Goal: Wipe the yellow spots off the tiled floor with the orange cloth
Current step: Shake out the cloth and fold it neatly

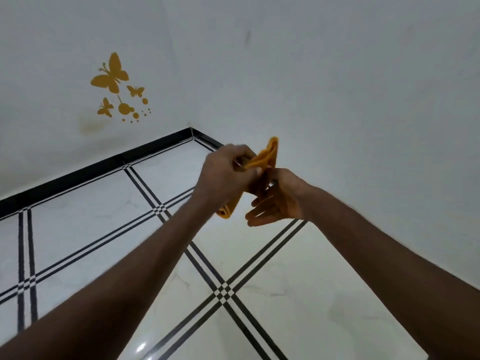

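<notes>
Stood over a glossy white tiled floor [109, 222] crossed by black double lines, edged with a black skirting [104, 166] below white walls [337, 74], the left one carrying orange butterfly decals [110, 74]. Held up in the air before the room's corner, well above the tiles: the orange cloth [267, 155], folded, pinched in the closed left hand [224, 178]. Kept the right hand [279, 198] against it, fingers spread, grip impossible to tell.

walls [337, 74]: plain white | butterfly decals [114, 84]: yellow, left wall | skirting [104, 167]: black
</notes>
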Available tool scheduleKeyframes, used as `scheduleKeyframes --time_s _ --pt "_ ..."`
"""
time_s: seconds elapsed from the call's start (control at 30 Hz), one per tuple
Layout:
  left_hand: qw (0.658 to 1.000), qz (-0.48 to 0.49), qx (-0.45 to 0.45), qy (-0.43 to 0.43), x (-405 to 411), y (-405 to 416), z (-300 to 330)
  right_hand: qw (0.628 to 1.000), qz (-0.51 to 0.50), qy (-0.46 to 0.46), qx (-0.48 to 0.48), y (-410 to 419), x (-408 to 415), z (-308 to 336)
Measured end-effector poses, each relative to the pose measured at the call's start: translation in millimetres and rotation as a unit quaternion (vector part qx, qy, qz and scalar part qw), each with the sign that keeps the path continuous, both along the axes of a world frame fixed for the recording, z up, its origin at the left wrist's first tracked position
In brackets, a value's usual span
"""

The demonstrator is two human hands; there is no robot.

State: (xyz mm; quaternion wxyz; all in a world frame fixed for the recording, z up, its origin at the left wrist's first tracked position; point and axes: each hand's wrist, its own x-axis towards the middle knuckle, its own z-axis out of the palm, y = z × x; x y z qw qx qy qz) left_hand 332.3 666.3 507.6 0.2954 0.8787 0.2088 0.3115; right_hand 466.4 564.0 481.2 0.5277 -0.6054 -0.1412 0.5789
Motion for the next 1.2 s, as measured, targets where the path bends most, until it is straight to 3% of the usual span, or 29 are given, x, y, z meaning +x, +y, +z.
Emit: scheduleKeyframes --time_s 0.1,0.2,0.4,0.6,0.77,0.93,1.03,1.1,1.2 --pt "0.997 -0.047 -0.02 0.063 -8.3 -5.2 66.5 0.994 -0.041 0.066 0.077 8.5 -8.1 92.9" --pt "0.992 -0.073 -0.035 0.092 -19.7 1.6 139.0 0.988 -0.076 0.091 0.094 12.4 -13.0 181.6" --pt "0.984 -0.113 -0.089 0.107 -45.9 14.1 334.9 0.995 -0.042 0.053 0.079 9.3 -32.8 369.5" --pt "0.982 -0.114 -0.136 0.062 -80.6 -0.5 511.9 0.995 -0.053 -0.002 0.088 -7.7 -57.3 543.1" --pt "0.989 -0.054 -0.138 -0.029 -96.1 -10.4 602.0 0.994 -0.029 0.008 0.102 -35.6 -61.2 626.3" --pt "0.986 0.043 -0.133 -0.087 -88.9 -10.9 694.0 0.989 0.03 -0.1 0.1 -66.2 -45.7 683.9" --pt "0.98 0.121 -0.119 -0.102 -85.2 -7.1 712.8 0.985 0.041 -0.087 0.142 -84.1 -38.6 709.7" --pt "0.948 0.124 -0.257 -0.139 -81.1 -18.6 692.9 0.982 0.04 -0.061 0.173 -94.8 -35.5 721.4" --pt "0.813 0.11 -0.54 -0.191 -73.6 -54.8 630.0 0.98 0.041 -0.029 0.191 -106.1 -35.8 730.3"
